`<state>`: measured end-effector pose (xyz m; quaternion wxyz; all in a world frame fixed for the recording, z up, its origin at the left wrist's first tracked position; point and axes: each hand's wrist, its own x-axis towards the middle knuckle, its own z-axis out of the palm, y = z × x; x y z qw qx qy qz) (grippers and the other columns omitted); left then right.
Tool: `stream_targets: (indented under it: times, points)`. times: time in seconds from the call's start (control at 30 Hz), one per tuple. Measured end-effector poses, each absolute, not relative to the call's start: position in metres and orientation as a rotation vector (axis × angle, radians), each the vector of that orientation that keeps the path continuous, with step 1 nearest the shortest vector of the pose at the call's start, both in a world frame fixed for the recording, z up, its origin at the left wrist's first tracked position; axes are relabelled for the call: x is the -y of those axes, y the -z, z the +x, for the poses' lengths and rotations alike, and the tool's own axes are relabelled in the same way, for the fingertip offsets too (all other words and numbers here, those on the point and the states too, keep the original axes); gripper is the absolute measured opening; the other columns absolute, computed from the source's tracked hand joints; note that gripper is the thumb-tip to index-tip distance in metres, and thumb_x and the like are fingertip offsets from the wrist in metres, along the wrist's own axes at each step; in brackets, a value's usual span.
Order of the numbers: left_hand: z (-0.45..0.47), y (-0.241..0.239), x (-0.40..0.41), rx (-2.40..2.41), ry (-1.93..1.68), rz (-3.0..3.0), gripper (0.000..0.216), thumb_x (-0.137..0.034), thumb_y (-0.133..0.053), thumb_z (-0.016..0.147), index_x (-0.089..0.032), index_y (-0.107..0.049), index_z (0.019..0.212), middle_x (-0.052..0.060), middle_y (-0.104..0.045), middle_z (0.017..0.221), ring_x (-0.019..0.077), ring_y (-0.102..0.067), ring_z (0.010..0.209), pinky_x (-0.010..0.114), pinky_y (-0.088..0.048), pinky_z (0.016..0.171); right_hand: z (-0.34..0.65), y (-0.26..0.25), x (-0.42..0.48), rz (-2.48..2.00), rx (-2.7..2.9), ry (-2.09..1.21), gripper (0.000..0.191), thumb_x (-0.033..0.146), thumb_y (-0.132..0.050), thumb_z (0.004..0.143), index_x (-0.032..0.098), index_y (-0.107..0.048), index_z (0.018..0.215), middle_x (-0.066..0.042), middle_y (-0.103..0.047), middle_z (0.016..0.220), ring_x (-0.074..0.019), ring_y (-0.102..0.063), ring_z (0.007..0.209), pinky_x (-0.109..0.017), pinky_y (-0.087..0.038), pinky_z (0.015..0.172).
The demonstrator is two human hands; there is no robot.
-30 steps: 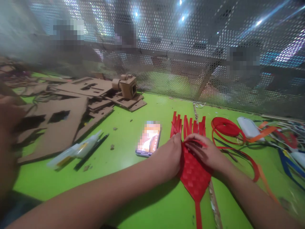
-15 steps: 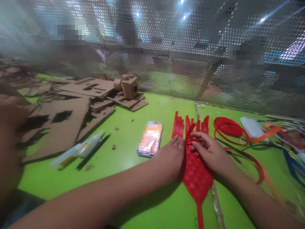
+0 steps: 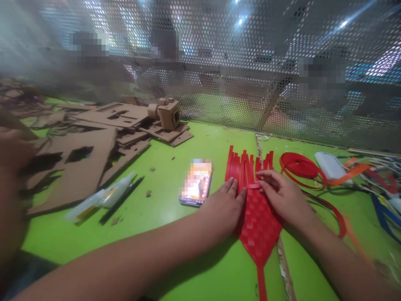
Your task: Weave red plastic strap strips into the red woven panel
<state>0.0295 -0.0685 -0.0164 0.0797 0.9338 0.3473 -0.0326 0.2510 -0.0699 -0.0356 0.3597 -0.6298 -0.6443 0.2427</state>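
A woven red piece (image 3: pixel 258 228) made of flat strips lies on the green table, with a pointed end and one long strip toward me. Its loose red strip ends (image 3: pixel 236 165) fan out on the far side. My left hand (image 3: pixel 227 205) rests flat on the left edge of the weave, fingers stretched forward. At the right edge, my right hand (image 3: pixel 283 196) pinches the end of a red strip (image 3: pixel 253 186) that runs crosswise over the weave. Its fingertips partly hide that end.
Left of the weave lies a lit phone (image 3: pixel 196 184). Cut cardboard (image 3: pixel 90 167), a cardboard model (image 3: pixel 169 115), glue bottles (image 3: pixel 103 196) and a black pen (image 3: pixel 122 200) are further left. On the right are a red strip coil (image 3: pixel 299 165), a white device (image 3: pixel 332 165) and coloured strips. Perforated metal (image 3: pixel 216 79) stands behind.
A red strip that curled up between my hands now lies flat across the weave. My right hand has shifted slightly right and forward; my left hand has barely moved.
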Motion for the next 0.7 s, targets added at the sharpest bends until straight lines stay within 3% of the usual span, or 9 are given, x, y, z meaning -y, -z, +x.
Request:
stream_targets:
  times: [0.27,0.53,0.7]
  points:
    - [0.030,0.009,0.069,-1.018,0.165,2.767,0.068,-0.019,-0.044,0.099,-0.007,-0.022,0.162,0.028,-0.021,0.165,0.0384,-0.020,0.153,0.050,-0.034,0.121,0.254,0.039,0.066,-1.481,1.335,-0.973,0.023,0.028,-0.059,0.094,0.024,-0.067,0.115,-0.011,-0.069,0.127,-0.0259,-0.073,0.110,-0.045,-0.060,0.097]
    - [0.032,0.009,0.068,-1.031,0.170,2.832,0.065,-0.021,-0.046,0.101,-0.015,-0.026,0.162,0.025,-0.028,0.164,0.0376,-0.028,0.151,0.050,-0.040,0.118,0.249,0.036,0.065,-1.434,1.163,-1.128,0.029,0.024,-0.075,0.080,0.024,-0.069,0.108,-0.010,-0.069,0.127,-0.0258,-0.065,0.124,-0.036,-0.061,0.096]
    - [0.035,0.011,0.069,-1.046,0.197,2.863,0.065,-0.020,-0.045,0.100,-0.010,-0.027,0.162,0.027,-0.029,0.163,0.0372,-0.030,0.151,0.049,-0.038,0.119,0.243,0.037,0.063,-1.406,1.150,-1.168,0.041,0.026,-0.078,0.076,0.024,-0.064,0.115,-0.011,-0.070,0.123,-0.0246,-0.071,0.108,-0.037,-0.064,0.088]
